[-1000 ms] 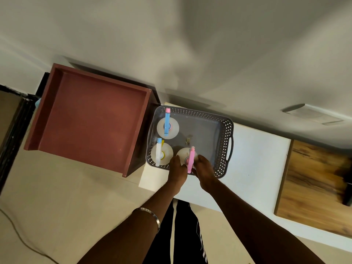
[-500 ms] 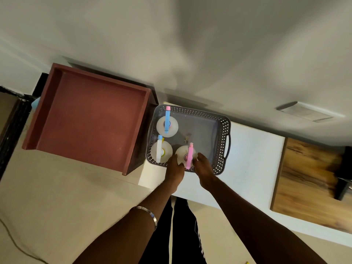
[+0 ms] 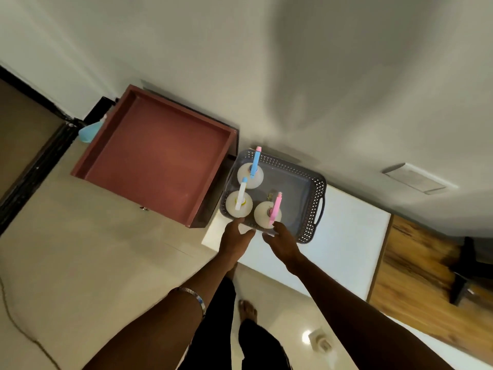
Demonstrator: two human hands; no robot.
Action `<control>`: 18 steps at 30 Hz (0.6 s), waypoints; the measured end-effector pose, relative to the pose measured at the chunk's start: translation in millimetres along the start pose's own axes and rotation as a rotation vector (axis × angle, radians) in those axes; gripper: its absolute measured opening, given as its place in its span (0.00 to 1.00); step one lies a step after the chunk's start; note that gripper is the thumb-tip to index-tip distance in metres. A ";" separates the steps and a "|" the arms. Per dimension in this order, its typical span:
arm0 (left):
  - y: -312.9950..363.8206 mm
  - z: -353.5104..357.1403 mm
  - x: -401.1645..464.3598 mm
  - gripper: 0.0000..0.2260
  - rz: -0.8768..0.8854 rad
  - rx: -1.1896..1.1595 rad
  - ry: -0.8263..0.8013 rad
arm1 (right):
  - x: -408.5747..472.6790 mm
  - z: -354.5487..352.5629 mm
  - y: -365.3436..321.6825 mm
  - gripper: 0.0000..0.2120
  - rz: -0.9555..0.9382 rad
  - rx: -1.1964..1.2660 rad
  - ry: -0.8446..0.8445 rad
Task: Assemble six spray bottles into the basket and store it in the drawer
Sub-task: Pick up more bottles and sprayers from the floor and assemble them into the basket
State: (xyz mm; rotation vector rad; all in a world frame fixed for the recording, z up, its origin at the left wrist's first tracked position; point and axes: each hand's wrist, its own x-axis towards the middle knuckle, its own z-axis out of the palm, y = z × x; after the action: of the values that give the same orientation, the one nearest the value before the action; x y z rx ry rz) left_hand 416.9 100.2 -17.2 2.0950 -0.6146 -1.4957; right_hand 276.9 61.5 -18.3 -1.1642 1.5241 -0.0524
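Note:
A grey perforated basket (image 3: 317,198) sits at the left end of a white table (image 3: 346,236). Three white spray bottles stand in it: one with a blue head (image 3: 252,172), one with a white head (image 3: 239,202), one with a pink head (image 3: 268,213). My left hand (image 3: 234,240) and my right hand (image 3: 282,243) hover just off the basket's near rim with relaxed fingers, holding nothing. An open maroon drawer (image 3: 160,158) stands to the left of the basket.
A light blue object (image 3: 89,132) lies beyond the drawer's far left corner. A wooden surface (image 3: 426,276) adjoins the table on the right. The tiled floor (image 3: 80,263) lies below, with a thin cable (image 3: 16,324) at the left. My bare foot (image 3: 248,308) shows under the table edge.
Both hands have let go of the pink-headed bottle and drawn back from the basket toward me. The bottle now stands on its own inside the basket. The camera view has shifted.

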 end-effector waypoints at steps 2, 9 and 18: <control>-9.3 -7.0 -14.4 0.23 -0.029 -0.018 0.031 | -10.5 3.8 -0.2 0.27 -0.021 -0.101 -0.044; -80.3 -25.9 -81.0 0.26 -0.030 -0.101 0.197 | -57.3 25.1 17.9 0.32 -0.017 -0.105 -0.027; -187.7 -45.1 -168.0 0.28 -0.139 -0.268 0.327 | -124.0 75.0 52.7 0.31 -0.087 -0.350 -0.175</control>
State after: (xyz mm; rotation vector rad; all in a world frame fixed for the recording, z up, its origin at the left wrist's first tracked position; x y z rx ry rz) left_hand 424.2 355.3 1.3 2.1354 -0.1412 -1.1885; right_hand 282.9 212.0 14.5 -1.4715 1.3592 0.2617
